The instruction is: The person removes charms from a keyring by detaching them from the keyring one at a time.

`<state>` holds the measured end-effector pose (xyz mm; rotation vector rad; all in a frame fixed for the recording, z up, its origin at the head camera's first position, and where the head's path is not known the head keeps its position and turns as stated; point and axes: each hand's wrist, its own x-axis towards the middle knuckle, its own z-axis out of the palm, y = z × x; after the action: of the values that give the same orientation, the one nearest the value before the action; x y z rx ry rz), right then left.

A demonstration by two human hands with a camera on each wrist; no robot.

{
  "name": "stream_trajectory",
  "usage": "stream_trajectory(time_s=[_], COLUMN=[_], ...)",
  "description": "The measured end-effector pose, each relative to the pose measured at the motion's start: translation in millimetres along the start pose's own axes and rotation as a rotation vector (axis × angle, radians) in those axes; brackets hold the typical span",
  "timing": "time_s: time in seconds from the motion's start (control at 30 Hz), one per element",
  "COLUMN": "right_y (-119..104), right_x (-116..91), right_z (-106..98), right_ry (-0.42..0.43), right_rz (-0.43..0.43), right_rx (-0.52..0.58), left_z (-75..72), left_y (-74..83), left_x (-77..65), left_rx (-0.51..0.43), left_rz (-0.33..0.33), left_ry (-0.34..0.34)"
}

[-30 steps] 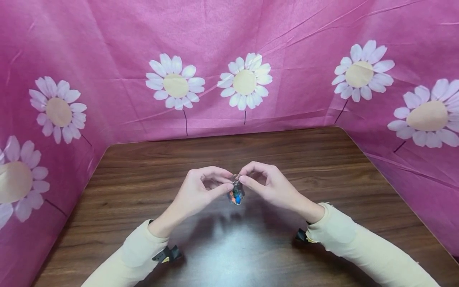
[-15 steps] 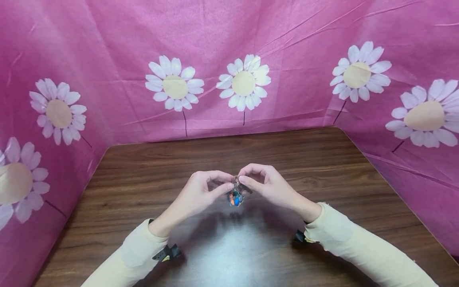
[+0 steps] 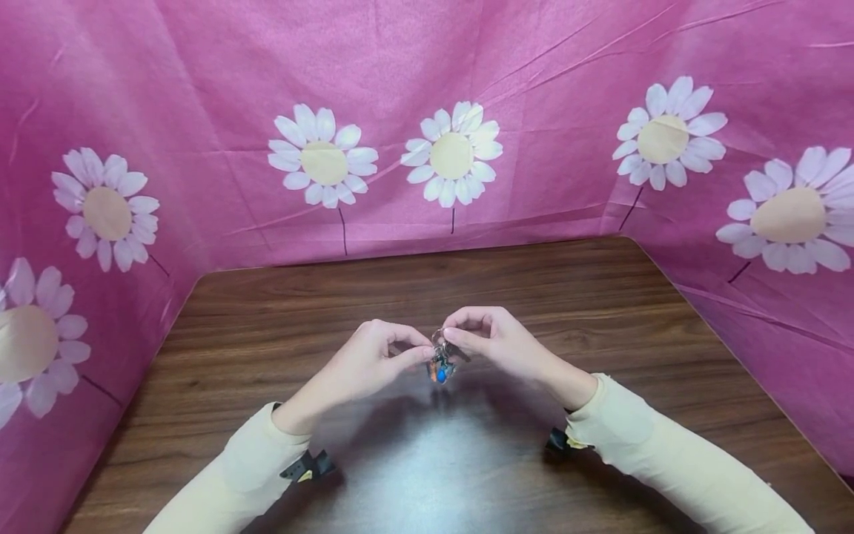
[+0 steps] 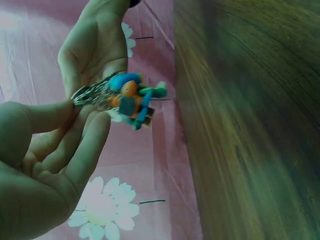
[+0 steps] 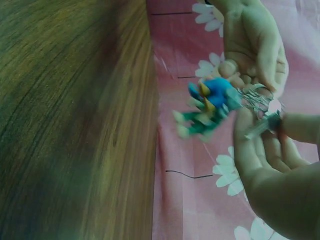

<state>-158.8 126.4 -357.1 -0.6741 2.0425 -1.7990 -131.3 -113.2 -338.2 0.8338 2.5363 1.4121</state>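
Observation:
A keychain hangs between both hands above the table in the head view. Its small figure charms [image 3: 440,372] are blue, orange and green, and dangle below a metal ring [image 3: 437,335]. The left hand [image 3: 373,360] pinches the keychain at its metal links, just above the charms. On the other side, the right hand [image 3: 503,343] holds the ring between thumb and finger. A flat piece like a key [image 5: 262,126] with a dark head sits by the right thumb in the right wrist view. Thin metal chains [image 4: 95,95] run to the charms in the left wrist view. Fingertips hide part of the ring.
The brown wood-grain table [image 3: 427,475] lies under the hands. A pink cloth [image 3: 394,59] with printed white daisies stands around its back and both sides. Dark straps with small black devices [image 3: 313,467] sit at the cuffs of the pale sleeves.
The left hand has lowered slightly, and its fingers have shifted down from the ring toward the links. More of the ring shows between the hands. The right hand has barely moved.

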Motion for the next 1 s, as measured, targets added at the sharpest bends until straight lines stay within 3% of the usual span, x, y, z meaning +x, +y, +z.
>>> stream_trajectory(time_s=[0.23, 0.53, 0.63, 0.8, 1.0], right_y=[0, 12, 14, 14, 10], right_x=[4, 10, 9, 8, 5], right_z=[-3, -4, -3, -3, -2], right_ry=[-0.098, -0.183, -0.179, -0.168, -0.135], right_rz=[0.118, 0.221, 0.211, 0.189, 0.134], right_rx=[0.067, 0.231, 0.238, 0.248, 0.160], left_z=[-4.6, -5.2, -3.9, -1.6, 0.6], left_y=[-3.6, -8.5, -9.9, -9.2, -5.9], left_x=[4.1, 10.5, 11.8, 10.9, 8.9], left_rx=[-0.291, -0.471, -0.464, -0.401, -0.352], left_rz=[-0.154, -0.322, -0.327, -0.261, -0.214], left_ry=[-0.122, -0.111, -0.090, -0.066, -0.047])
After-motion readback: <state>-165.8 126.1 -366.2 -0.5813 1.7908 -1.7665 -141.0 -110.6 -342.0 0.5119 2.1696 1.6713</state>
